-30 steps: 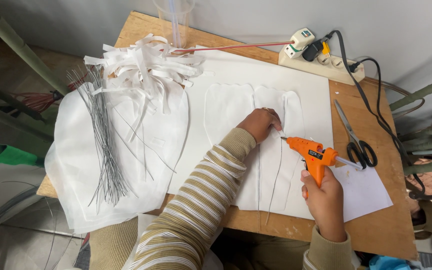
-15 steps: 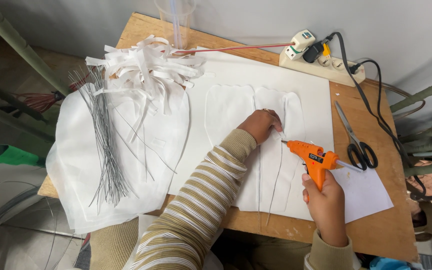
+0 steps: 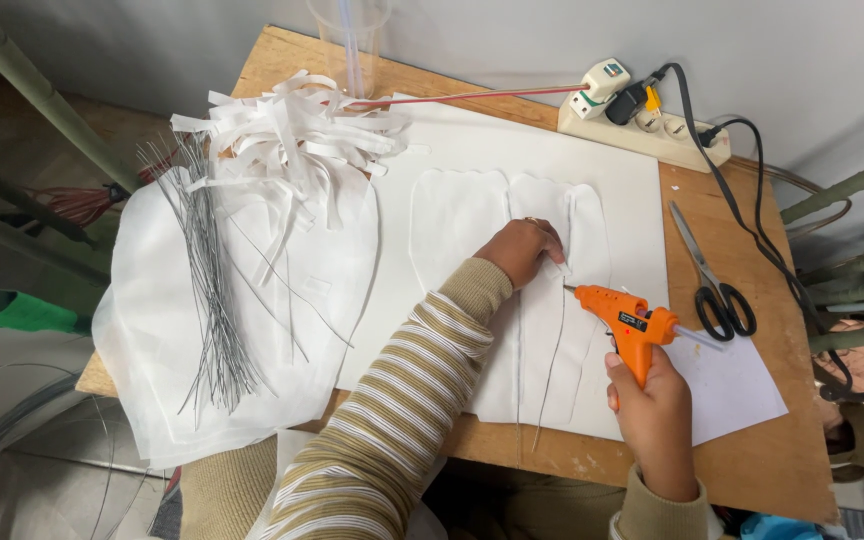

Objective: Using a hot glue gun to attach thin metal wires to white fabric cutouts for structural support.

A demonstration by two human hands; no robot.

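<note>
Glue gun (image 3: pixel 630 325) gripped in right hand (image 3: pixel 655 415); left hand (image 3: pixel 522 247) presses white petal (image 3: pixel 542 310) flat.

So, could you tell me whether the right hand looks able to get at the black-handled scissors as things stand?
Probably not at once: the right hand is full with the orange glue gun. The black-handled scissors lie close on bare wooden tabletop, unobstructed.

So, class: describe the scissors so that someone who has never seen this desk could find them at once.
Start at the wooden table and go to its right side, below the white power strip. The scissors lie on bare wood beside the large white sheet, closed, with black handles toward the person; unlike the orange glue gun, no hand holds them.
</note>
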